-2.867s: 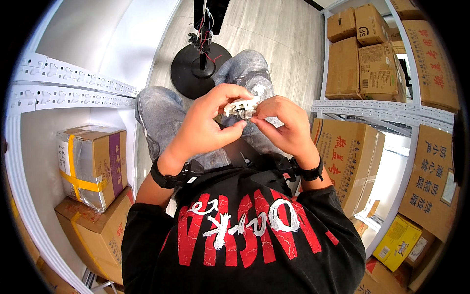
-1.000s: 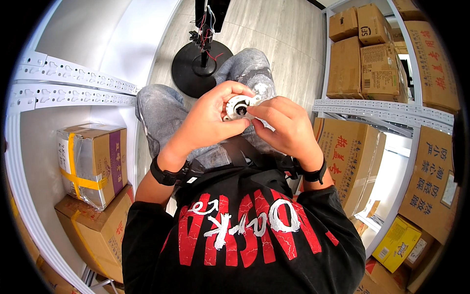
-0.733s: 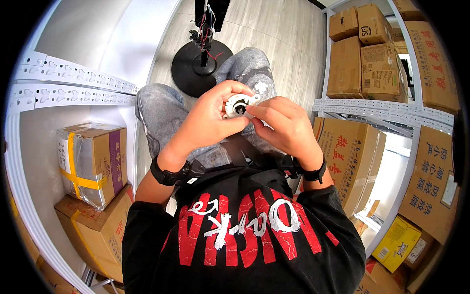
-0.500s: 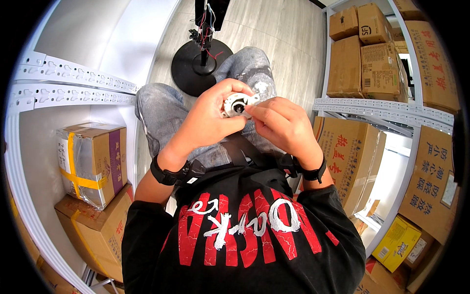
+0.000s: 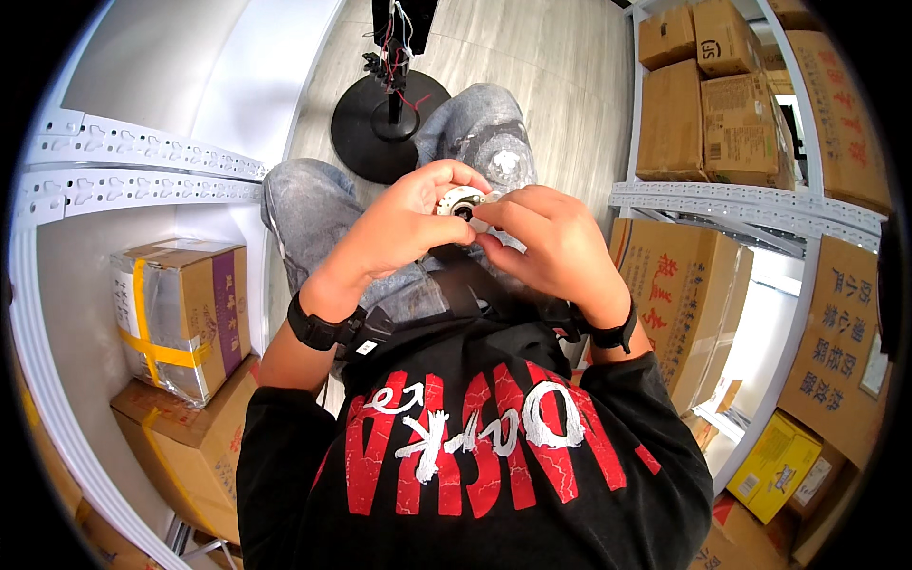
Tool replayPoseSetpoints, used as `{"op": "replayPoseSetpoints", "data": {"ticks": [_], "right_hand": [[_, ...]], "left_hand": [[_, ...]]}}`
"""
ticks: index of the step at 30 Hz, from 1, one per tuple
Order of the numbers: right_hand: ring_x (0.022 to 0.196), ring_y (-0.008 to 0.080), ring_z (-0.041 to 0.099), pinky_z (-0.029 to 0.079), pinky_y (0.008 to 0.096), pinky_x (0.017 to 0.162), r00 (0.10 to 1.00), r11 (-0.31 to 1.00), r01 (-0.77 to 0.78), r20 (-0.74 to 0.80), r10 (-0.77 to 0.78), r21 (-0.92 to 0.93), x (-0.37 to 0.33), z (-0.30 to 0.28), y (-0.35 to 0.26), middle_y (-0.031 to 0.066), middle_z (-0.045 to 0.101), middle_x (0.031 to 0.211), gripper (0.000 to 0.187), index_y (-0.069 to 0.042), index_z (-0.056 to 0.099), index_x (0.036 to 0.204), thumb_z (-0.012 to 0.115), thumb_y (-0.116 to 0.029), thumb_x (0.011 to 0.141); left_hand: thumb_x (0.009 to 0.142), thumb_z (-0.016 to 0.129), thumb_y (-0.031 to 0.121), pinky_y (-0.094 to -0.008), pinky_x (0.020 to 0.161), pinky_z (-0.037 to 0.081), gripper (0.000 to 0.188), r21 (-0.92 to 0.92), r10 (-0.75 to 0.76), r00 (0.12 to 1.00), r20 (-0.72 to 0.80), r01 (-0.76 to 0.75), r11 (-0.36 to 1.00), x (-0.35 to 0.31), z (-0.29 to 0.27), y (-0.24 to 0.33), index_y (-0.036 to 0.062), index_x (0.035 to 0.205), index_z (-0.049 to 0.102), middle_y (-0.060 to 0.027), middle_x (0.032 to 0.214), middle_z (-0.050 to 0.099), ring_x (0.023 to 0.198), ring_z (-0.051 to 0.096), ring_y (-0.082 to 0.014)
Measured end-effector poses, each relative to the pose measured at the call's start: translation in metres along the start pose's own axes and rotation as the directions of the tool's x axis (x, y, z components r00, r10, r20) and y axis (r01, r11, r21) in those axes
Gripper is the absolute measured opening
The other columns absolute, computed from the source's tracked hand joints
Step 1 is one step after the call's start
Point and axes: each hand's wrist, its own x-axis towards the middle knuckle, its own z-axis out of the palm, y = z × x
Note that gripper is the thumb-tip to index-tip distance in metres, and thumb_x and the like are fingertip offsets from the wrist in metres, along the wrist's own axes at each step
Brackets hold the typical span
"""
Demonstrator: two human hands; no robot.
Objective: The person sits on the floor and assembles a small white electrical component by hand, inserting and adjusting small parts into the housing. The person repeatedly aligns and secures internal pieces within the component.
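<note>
Above my lap I have a small round white part (image 5: 450, 200) with a dark hollow centre. My left hand (image 5: 410, 220) is closed round its left side, thumb below and fingers over the top. At its right edge the thumb and fingers of my right hand (image 5: 551, 233) are pinched together. Whether those right fingertips grip the white part itself or some smaller piece on it is hidden. Both wrists wear black bands, and my knees in grey jeans (image 5: 309, 214) lie under the hands.
Ahead stands a black post on a round base (image 5: 356, 128), with loose red and white wires. White shelving (image 5: 142, 185) runs on the left, holding taped cartons (image 5: 223, 304). More cartons (image 5: 670, 123) and a yellow box (image 5: 777, 465) fill the right shelves.
The white part has turned a little and is more covered by my fingers. My right hand has shifted slightly, its fingers more curled at the part's edge. My left hand keeps its hold.
</note>
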Motion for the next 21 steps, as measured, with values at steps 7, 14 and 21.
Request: {"op": "replayPoseSetpoints", "data": {"ticks": [7,14,21], "right_hand": [[0.068,0.0257,0.066,0.053,0.0368,0.059,1.000,0.997,0.007,0.015,-0.006,-0.083,0.004,0.000,-0.006,0.0047,0.062,0.073,0.027,-0.009,0.065,0.098,0.074,-0.008,0.072],[0.069,0.0257,0.066,0.053,0.0371,0.059,0.999,0.998,0.043,-0.012,-0.044,-0.052,0.005,0.001,-0.004,0.0048,0.063,0.075,0.027,-0.009,0.065,0.100,0.073,-0.007,0.073],[0.072,0.0294,0.066,0.053,0.0391,0.063,0.997,0.997,-0.011,-0.080,0.017,0.073,0.002,-0.003,0.004,0.0081,0.065,0.078,0.027,-0.007,0.065,0.100,0.075,-0.004,0.075]], "left_hand": [[0.082,0.055,-0.008,-0.0296,0.085,0.054,0.042,-0.148,-0.148,0.988,0.035,0.152,0.977,0.002,-0.008,-0.001,-0.0013,0.123,0.053,-0.0077,0.108,0.064,0.097,0.065,-0.0146],[0.082,0.055,-0.008,-0.0294,0.083,0.054,0.042,-0.212,-0.102,0.993,0.052,0.111,0.971,0.002,-0.009,-0.002,0.0014,0.123,0.053,-0.0069,0.107,0.063,0.094,0.064,-0.0142],[0.081,0.062,-0.010,-0.0291,0.090,0.052,0.046,-0.061,0.029,1.000,-0.012,-0.030,0.998,0.003,-0.006,0.003,0.0024,0.125,0.051,-0.0057,0.114,0.059,0.105,0.060,-0.0140]]}}
